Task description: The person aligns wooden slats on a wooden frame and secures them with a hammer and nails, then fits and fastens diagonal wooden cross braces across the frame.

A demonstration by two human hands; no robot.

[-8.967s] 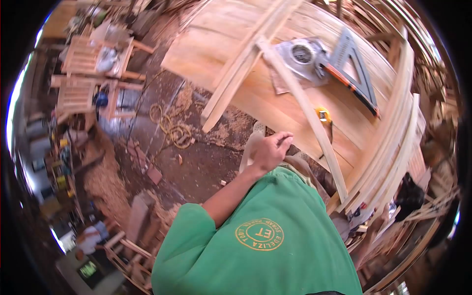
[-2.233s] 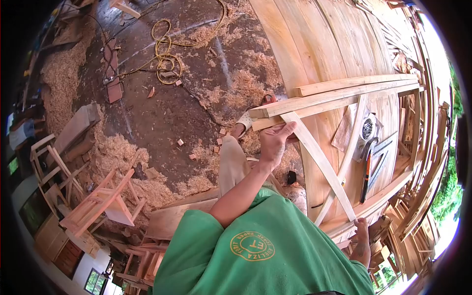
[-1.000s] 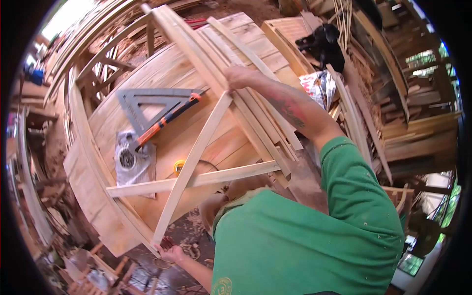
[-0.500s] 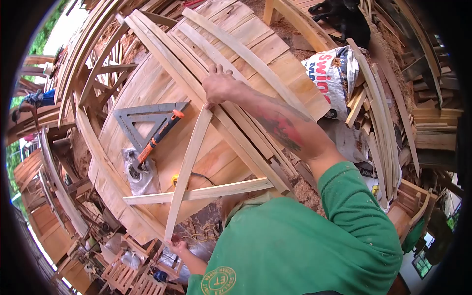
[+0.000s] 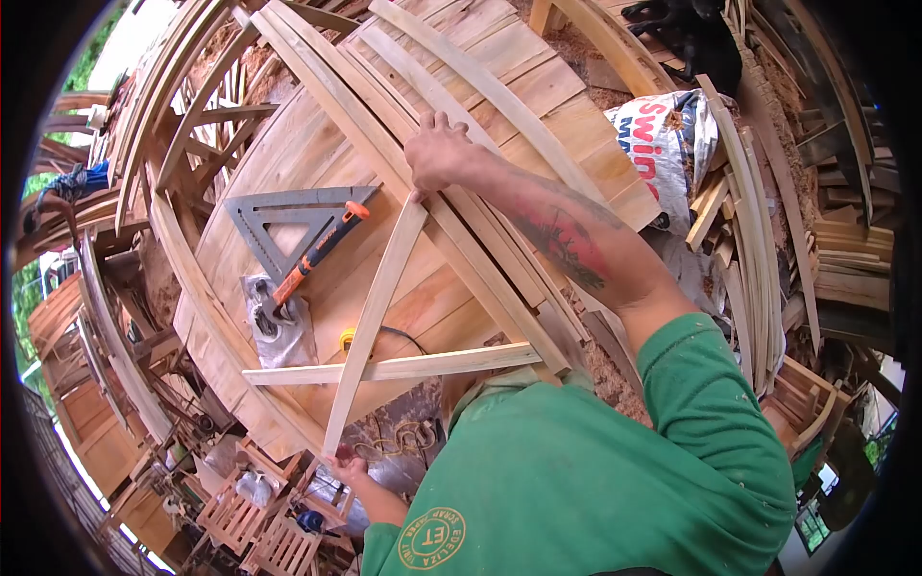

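A narrow wooden strip (image 5: 376,322) slants across the wooden panel (image 5: 408,302). My left hand (image 5: 348,468) closes round its lower end. My right hand (image 5: 440,158) clasps its upper end, the thumb at the tip and the fingers curled over long wooden rails (image 5: 471,269). A second strip (image 5: 461,363) lies crosswise under the first. On the panel rest a speed square (image 5: 288,216) and a hammer (image 5: 322,252) with an orange and black handle. The hammer's head sits on a clear plastic bag (image 5: 279,331). A yellow tape measure (image 5: 348,340) is partly hidden behind the slanted strip.
A printed white sack (image 5: 653,144) and stacked wood strips (image 5: 754,240) stand on the right. A black dog (image 5: 687,43) lies at the top right. Curved wooden pieces (image 5: 178,259) line the left side, and another person's blue sleeve (image 5: 86,180) shows at far left.
The view has shifted slightly, so the scene sits a little further right. Both hands keep their hold on the slanted strip.
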